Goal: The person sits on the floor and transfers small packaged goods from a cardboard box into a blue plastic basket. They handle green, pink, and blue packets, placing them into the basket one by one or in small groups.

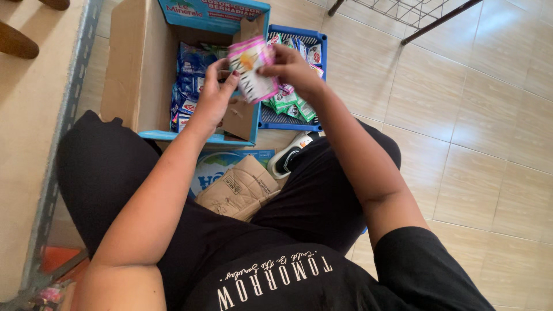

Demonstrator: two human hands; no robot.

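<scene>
I sit on a tiled floor and hold a bunch of pink and white sachets (pixel 252 70) up in front of me. My left hand (pixel 214 95) grips the bunch from the left side and below. From the right, my right hand (pixel 291 68) pinches its upper edge with the fingertips. Beneath the hands an open cardboard box (pixel 132 63) holds several blue packets (pixel 189 80). Just right of it stands a blue plastic basket (pixel 291 121) with green and white sachets (pixel 288 101).
A crumpled brown cardboard piece (pixel 239 189) lies between my legs, over a blue printed flap. My black and white shoe (pixel 288 155) rests near the basket. A metal shelf post (pixel 60 132) runs along the left. A wire rack's legs (pixel 423 20) stand at top right.
</scene>
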